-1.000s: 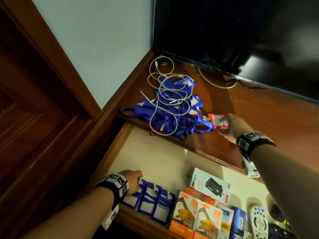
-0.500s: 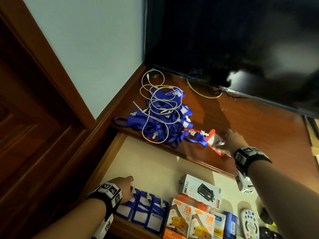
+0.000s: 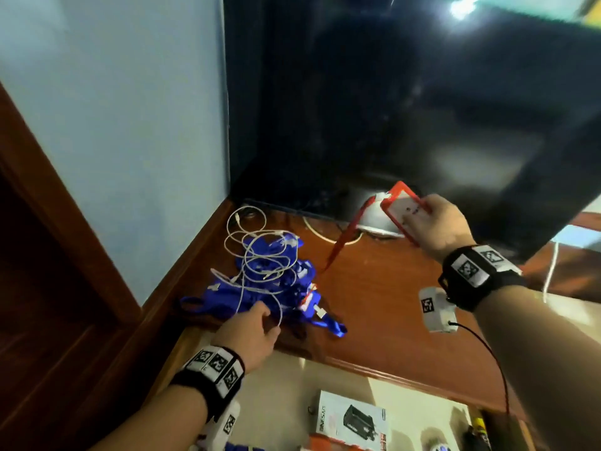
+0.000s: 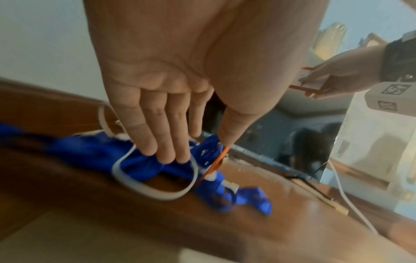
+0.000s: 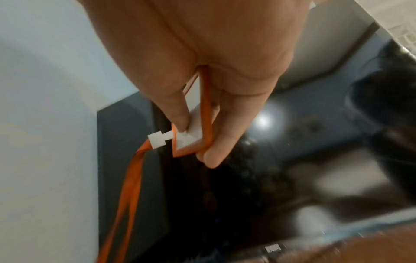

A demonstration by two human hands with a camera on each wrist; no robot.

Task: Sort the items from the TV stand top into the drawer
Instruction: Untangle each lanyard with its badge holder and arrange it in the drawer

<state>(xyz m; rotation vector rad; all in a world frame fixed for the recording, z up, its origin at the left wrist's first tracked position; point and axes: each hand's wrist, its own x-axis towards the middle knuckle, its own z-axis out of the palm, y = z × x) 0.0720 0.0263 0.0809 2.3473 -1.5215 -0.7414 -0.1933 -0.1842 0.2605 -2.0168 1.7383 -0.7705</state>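
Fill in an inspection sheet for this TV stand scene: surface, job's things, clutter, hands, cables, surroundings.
Surface: wooden TV stand top, bare at its right part.
Job's things: red badge holder lifted, its red lanyard running down into the blue lanyard pile; open drawer below holds a charger box.
Clutter: nothing seen.
Hands: right hand pinches the badge holder; left hand presses straight fingers on the pile.
Cables: white charging cable looped over the pile.
Surroundings: dark TV screen, pale blue wall.
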